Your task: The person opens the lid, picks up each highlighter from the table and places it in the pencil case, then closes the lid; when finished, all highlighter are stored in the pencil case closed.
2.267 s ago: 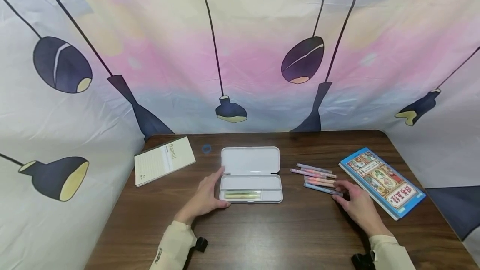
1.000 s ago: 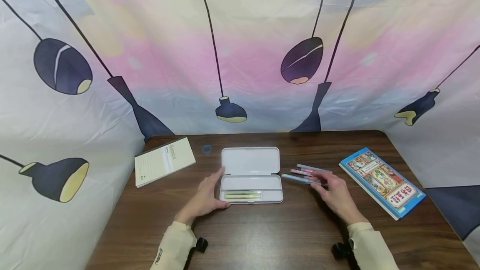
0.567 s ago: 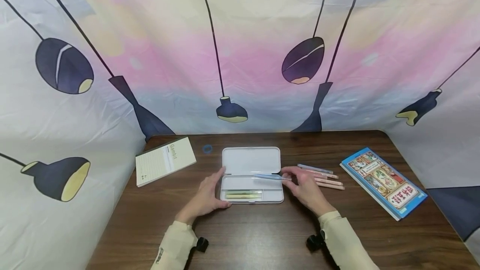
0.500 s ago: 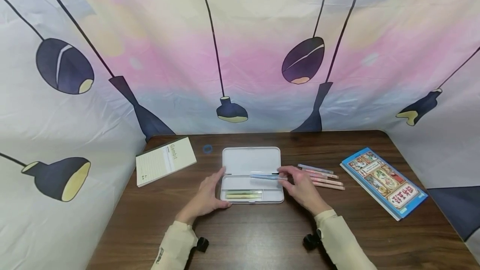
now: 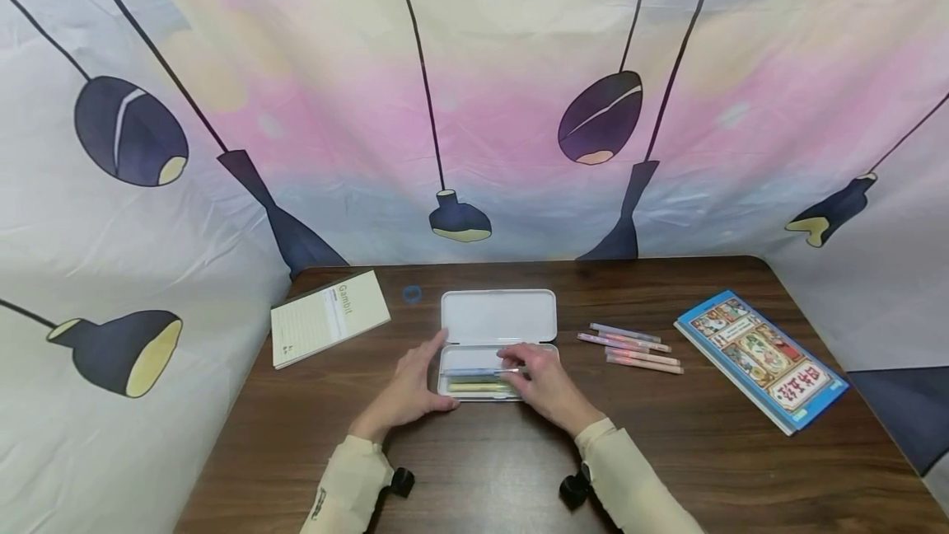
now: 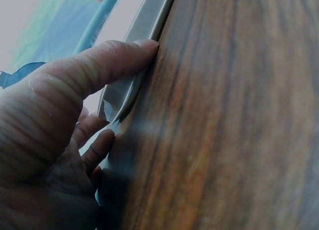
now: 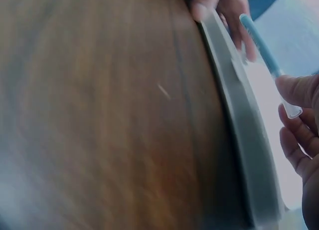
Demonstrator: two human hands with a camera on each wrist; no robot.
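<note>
A white pencil case lies on the table with its lid folded back. My left hand grips its left end, thumb at the front edge and fingers toward the hinge side. In the left wrist view the thumb presses on the case's rim. My right hand pinches a light blue pen by one end, between thumb and fingers. The pen lies crosswise over the case's lower half, above the yellow-green pens inside. In the right wrist view the blue pen slants over the white interior.
Several pastel pens lie right of the case on the brown table. Farther right is a blue comic-style booklet. A cream notebook lies at the back left, with a blue ring near it.
My right hand has picked up the blue pen from the group at the right and carried it left over the case. My left hand has stayed at the case.
</note>
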